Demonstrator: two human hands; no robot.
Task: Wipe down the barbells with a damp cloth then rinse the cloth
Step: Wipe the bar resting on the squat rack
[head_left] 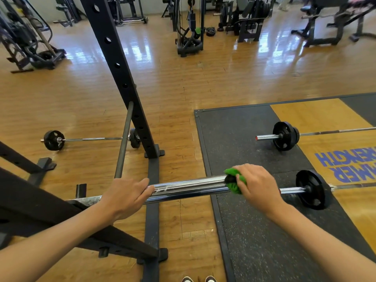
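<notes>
A chrome barbell sleeve [187,187] runs across in front of me, resting on the black rack at its left. My left hand [126,197] lies over the sleeve with fingers curled on top of it. My right hand [257,185] grips a green cloth [234,185] wrapped round the sleeve's free right end. Behind my right hand a second barbell [311,189] with a black plate lies on the platform. Two more loaded barbells lie on the floor, one [284,136] at the right and one [55,140] at the left.
The black rack upright [120,74] and its base bar [152,200] stand just ahead of me. A grey bar [124,143] leans against the rack. A black rubber platform [244,231] with a wooden inlay lies at the right. Gym machines line the back.
</notes>
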